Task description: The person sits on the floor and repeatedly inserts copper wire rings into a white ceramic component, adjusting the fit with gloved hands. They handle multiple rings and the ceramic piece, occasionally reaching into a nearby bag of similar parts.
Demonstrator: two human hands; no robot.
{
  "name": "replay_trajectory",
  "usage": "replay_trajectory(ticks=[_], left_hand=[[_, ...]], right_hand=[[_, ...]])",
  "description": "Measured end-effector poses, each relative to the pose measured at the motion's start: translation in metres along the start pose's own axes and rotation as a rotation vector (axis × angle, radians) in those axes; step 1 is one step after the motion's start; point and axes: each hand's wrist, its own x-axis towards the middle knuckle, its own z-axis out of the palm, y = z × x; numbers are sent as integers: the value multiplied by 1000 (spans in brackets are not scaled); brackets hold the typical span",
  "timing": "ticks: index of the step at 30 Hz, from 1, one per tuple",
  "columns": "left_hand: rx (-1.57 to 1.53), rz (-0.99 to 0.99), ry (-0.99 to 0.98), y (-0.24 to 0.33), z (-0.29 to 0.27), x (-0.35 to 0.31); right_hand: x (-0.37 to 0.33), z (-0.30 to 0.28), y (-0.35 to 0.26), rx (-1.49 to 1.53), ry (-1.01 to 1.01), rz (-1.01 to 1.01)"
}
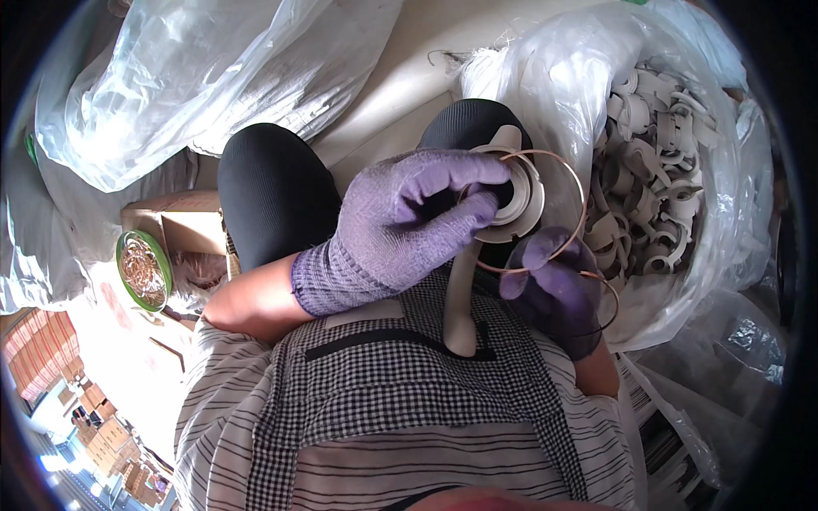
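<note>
My left hand [409, 217], in a purple knit glove, closes its thumb and fingers on the left rim of a grey plastic ring-shaped part [530, 209]. A long curved arm [461, 311] of the same grey reaches down from this part over my apron. Thin copper-coloured wire [583, 198] loops from beside my left fingertips, around the part's right side and down to my right hand [555, 285]. That hand, also gloved in purple, has its fingers curled around the wire. More wire bends out past its right side.
A clear plastic bag [626, 319] full of grey curved plastic pieces [656, 192] stands at the right. Large plastic bags [230, 77] lie at the far left. Beside my left knee are a cardboard box [192, 226] and a green-rimmed bowl [167, 264] of small copper-coloured pieces.
</note>
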Motion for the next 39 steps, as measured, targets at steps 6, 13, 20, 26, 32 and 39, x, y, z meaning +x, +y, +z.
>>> replay_trajectory(ticks=[6,13,20,26,32,39], left_hand=[[365,19,111,4,0,16],[597,211,-6,-22,-6,46],[501,59,19,-37,-6,49],[150,-210,236,-35,11,29],[142,-122,130,-37,-4,24],[-12,-81,88,-48,-10,14]], right_hand=[[-3,-9,-14,-934,389,-165],[28,-15,9,-1175,382,-488],[38,-10,14,-1204,320,-561],[67,-8,-10,-1245,285,-431],[63,-19,-7,-1310,213,-541],[52,-13,-8,-1455,188,-455]])
